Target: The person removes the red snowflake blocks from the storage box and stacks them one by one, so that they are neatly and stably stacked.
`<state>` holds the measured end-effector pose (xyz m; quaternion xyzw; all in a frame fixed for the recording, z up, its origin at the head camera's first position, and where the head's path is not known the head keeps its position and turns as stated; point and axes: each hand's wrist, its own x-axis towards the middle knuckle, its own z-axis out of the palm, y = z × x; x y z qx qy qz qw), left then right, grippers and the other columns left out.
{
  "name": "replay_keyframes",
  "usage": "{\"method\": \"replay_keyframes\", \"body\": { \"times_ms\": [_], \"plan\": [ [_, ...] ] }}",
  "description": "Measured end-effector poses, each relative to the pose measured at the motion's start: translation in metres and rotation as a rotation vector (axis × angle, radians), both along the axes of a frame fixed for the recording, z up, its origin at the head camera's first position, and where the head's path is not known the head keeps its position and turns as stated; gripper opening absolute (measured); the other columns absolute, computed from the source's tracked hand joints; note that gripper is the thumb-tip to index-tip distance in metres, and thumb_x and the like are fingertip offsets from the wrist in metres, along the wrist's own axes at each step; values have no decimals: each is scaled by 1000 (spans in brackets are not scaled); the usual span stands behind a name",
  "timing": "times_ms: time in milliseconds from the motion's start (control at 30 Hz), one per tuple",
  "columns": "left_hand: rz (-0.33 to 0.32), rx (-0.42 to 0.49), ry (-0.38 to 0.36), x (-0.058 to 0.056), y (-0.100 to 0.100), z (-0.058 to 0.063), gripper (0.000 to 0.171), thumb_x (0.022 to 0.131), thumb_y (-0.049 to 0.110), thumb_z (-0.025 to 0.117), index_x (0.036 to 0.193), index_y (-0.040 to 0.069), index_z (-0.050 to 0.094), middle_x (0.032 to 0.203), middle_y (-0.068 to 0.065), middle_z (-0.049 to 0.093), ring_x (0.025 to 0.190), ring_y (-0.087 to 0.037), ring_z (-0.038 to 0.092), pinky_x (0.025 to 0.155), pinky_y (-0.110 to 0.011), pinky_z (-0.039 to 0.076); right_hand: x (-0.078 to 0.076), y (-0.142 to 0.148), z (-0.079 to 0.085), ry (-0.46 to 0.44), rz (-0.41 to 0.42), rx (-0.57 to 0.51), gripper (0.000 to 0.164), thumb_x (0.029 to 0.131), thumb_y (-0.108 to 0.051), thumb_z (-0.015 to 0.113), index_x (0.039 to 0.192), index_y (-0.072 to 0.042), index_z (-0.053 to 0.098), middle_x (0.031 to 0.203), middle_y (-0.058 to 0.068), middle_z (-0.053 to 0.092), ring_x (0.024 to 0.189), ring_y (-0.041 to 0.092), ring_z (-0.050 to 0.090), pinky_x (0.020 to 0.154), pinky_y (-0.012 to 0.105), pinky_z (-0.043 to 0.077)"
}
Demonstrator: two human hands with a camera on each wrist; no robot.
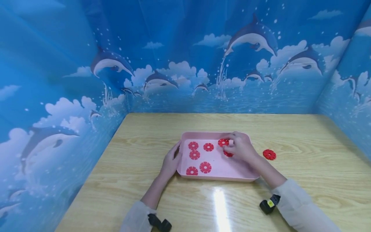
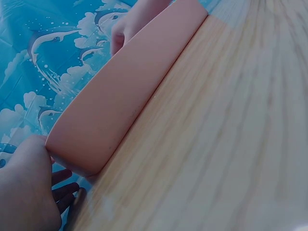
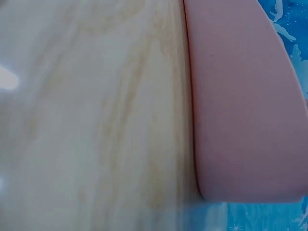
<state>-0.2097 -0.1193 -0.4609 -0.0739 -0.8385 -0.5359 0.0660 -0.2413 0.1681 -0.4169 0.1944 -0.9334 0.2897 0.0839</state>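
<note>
- Beside the right end of the pink tray (image 1: 226,168), a loose red disc (image 1: 271,157) lies flat on the table (image 1: 145,138), apart from the seven red discs inside.
- Of the two hands, the right hand (image 1: 242,147) is nearer to it: the disc lies off to the right, just beyond the wrist, while the fingers point the other way, into the tray.
- Fingers bent, that hand reaches over the right wall, thumb and forefinger about the far disc (image 1: 221,143) and covering part of the near disc (image 1: 228,154); whether it grips either, I cannot tell.
- At the tray's left end, the left hand (image 1: 170,164) rests against the wall, thumb by the rim and fingers loosely extended outside, with no disc in it.
- Being round, the discs show no long axis; the tray's runs left to right, between the hands.
</note>
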Motion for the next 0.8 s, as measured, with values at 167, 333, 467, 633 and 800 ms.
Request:
{"method": "replay_keyframes", "body": {
  "times_ms": [167, 333, 467, 633, 800],
  "plan": [
    [3, 0, -9, 0, 0, 0, 45, 94, 10, 48, 139, 10, 41, 139, -11, 40, 128, -26, 35, 105, -39, 29, 8, 7, 8, -26, -34, -10, 36, 76, -17, 71, 110, -7, 66, 95, 8, 54, 81, 23, 49, 65, 34, 47],
    [2, 10, -16, 0, 1, -1, 45, 95, 11, 47, 139, 11, 40, 139, -9, 41, 128, -24, 35, 105, -37, 29, 15, 16, 13, -24, -44, -23, 39, 76, -16, 71, 112, -3, 63, 97, 10, 53, 80, 24, 48, 62, 33, 47],
    [-6, 9, -2, 0, 0, -1, 44, 95, 10, 47, 139, 9, 41, 139, -11, 41, 128, -25, 35, 105, -38, 29, 19, 23, 15, 14, -60, -20, 39, 75, -15, 74, 111, -1, 64, 97, 12, 54, 78, 24, 47, 59, 32, 46],
    [-4, 8, 1, 0, 0, -1, 45, 94, 9, 48, 139, 9, 40, 139, -11, 40, 127, -26, 35, 105, -39, 29, 25, 33, 22, 27, -91, -39, 38, 75, -12, 73, 111, -2, 64, 100, 15, 54, 79, 25, 46, 57, 32, 45],
    [-8, 15, 3, 0, 0, -1, 45, 94, 9, 47, 139, 9, 40, 139, -11, 41, 127, -26, 35, 104, -38, 29, 31, 43, 27, 45, -101, -47, 37, 75, -8, 72, 111, -3, 64, 101, 15, 54, 78, 26, 47, 53, 30, 44]
  ]
}}
